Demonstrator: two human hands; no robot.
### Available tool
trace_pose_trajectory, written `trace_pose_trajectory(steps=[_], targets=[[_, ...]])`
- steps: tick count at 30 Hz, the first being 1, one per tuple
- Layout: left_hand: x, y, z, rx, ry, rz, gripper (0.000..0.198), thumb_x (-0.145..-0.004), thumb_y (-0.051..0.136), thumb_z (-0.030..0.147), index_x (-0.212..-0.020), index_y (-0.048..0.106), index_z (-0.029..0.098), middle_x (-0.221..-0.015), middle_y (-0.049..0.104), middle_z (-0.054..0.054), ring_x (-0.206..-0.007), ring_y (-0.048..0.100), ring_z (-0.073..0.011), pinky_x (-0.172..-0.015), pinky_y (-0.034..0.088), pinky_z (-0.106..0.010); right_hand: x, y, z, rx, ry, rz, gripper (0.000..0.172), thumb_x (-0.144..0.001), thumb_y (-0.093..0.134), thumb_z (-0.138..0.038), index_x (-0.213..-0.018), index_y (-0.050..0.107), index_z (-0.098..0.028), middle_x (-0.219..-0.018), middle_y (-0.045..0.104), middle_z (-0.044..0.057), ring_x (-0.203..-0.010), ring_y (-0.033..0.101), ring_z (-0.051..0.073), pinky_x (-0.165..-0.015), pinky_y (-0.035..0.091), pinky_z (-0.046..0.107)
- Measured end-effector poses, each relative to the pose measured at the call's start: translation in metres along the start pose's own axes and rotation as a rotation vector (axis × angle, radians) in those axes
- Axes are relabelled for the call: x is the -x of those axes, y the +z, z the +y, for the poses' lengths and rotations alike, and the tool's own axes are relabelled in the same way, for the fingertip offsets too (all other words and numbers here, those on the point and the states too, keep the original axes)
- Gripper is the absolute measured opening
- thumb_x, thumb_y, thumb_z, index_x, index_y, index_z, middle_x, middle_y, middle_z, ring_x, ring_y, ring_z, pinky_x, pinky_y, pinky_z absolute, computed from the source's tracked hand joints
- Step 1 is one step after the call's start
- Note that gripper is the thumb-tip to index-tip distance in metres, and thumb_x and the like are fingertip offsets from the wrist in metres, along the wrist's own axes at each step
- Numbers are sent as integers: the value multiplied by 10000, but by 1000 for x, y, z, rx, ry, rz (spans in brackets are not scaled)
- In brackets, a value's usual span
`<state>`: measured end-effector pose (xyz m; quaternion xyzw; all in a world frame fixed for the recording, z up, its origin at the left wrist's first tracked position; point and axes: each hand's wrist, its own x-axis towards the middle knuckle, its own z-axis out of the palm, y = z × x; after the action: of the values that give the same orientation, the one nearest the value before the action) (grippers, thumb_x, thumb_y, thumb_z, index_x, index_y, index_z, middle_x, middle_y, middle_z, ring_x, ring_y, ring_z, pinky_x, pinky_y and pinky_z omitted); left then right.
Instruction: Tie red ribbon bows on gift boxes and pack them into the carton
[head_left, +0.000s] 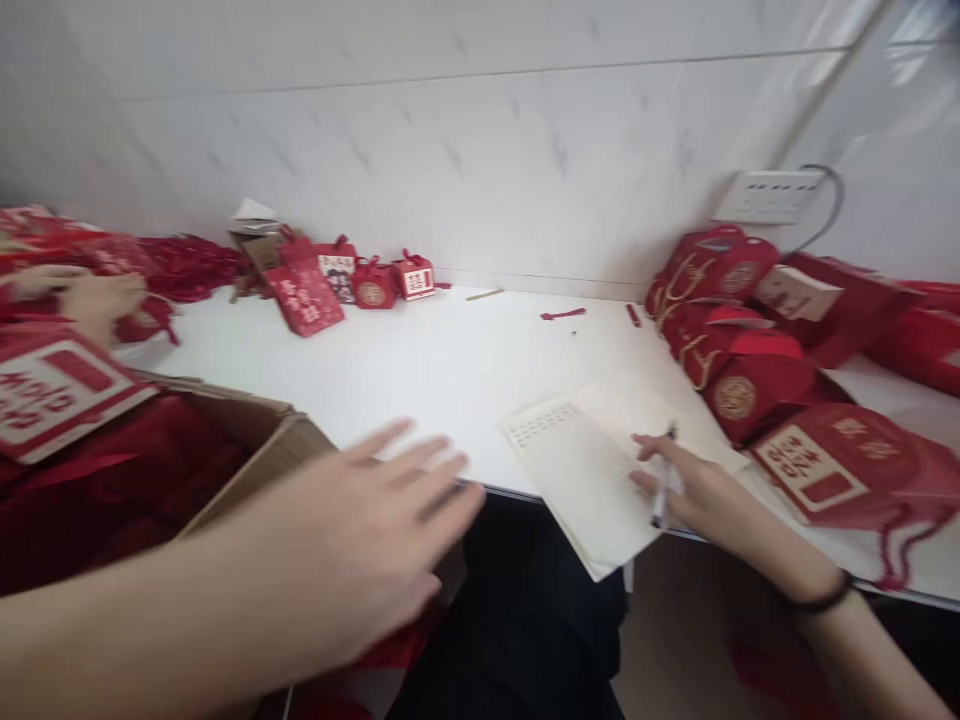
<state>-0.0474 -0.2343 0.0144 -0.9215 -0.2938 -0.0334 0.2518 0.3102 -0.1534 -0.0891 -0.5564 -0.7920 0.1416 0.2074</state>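
My left hand reaches in from the lower left with its fingers spread and nothing in them, slightly blurred, over the table's front edge beside the cardboard box. My right hand, with a dark band on the wrist, grips a white pen with dark ends. Beneath the pen lies an open notebook, its near corner jutting past the table edge. Rows of small marks fill part of the left page's top.
Red gift boxes line the right side below a power socket. Small red boxes and a red bag stand by the wall. Ribbon scraps lie on the white table. Another person's hands are at far left.
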Motion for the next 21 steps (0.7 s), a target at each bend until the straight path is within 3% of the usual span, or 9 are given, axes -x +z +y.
trace_pose_trajectory(steps=[1, 3, 6, 9, 11, 13, 16, 19, 21], targets=[[-30, 17, 18, 12, 109, -11, 444, -772, 542, 406, -1146, 614, 178, -1144, 647, -51, -1057, 578, -231, -988, 359, -414, -1, 6, -2, -13, -50, -56, 204, -857, 442, -358, -993, 496, -215, -1019, 634, 124, -831, 640, 253, -715, 520, 359], [-78, 48, 56, 13, 192, -26, 510, -721, 608, 414, -1140, 631, 123, -1181, 619, -141, -1088, 560, -318, -975, 367, -466, -1, 18, -3, 33, -116, -29, 326, -843, 448, -328, -1127, 466, -169, -961, 630, 125, -876, 619, 280, -797, 503, 423], [-123, 87, 106, 20, 15, -63, 673, -721, 591, 522, -1249, 551, 107, -1335, 482, -185, -1181, 473, -409, -968, 360, -537, -1, 18, 4, 41, -170, -11, 361, -866, 422, -308, -1187, 444, -143, -945, 626, 124, -877, 612, 273, -807, 499, 431], [-151, 106, 138, 42, -115, 9, 621, -805, 516, 461, -1327, 463, 128, -1388, 421, -173, -1210, 436, -428, -952, 351, -589, -6, -3, 11, -50, -113, 56, 253, -909, 397, -363, -1031, 526, -183, -935, 637, 108, -840, 625, 244, -757, 513, 374], [-164, 108, 148, 69, -126, 75, 505, -861, 448, 356, -1321, 473, 151, -1383, 436, -152, -1217, 436, -410, -949, 350, -594, -16, -17, 7, -207, -28, 161, 266, -924, 406, -433, -949, 535, -201, -935, 647, 96, -826, 631, 227, -757, 510, 358], [-174, 109, 149, 114, -48, 134, 413, -899, 368, 262, -1273, 528, 191, -1335, 495, -109, -1223, 447, -366, -957, 357, -573, -32, -21, -7, -542, -14, 205, 326, -939, 360, -505, -962, 504, -214, -892, 655, 78, -828, 632, 206, -762, 512, 347], [-181, 118, 142, 235, 90, 196, 407, -922, 284, 188, -1178, 596, 247, -1234, 567, -55, -1184, 493, -306, -930, 394, -550, -62, -3, -34, -969, -67, -79, 489, -894, 321, -640, -996, 503, -199, -830, 630, 64, -707, 612, 177, -652, 523, 325], [-177, 138, 137, 331, 113, 258, 383, -921, 310, 197, -1183, 583, 256, -1223, 569, -53, -1134, 526, -288, -895, 427, -547, -91, 28, -48, -1063, 34, -165, 451, -872, 431, -601, -843, 533, -163, -692, 568, 20, -578, 536, 119, -518, 461, 233], [-172, 154, 140, 345, 95, 383, 345, -911, 368, 245, -1173, 591, 231, -1193, 588, -72, -1096, 548, -287, -903, 430, -542, -103, 45, -48, -1033, 157, -152, 344, -852, 539, -492, -755, 498, -165, -576, 518, -26, -473, 456, 82, -427, 375, 183]])
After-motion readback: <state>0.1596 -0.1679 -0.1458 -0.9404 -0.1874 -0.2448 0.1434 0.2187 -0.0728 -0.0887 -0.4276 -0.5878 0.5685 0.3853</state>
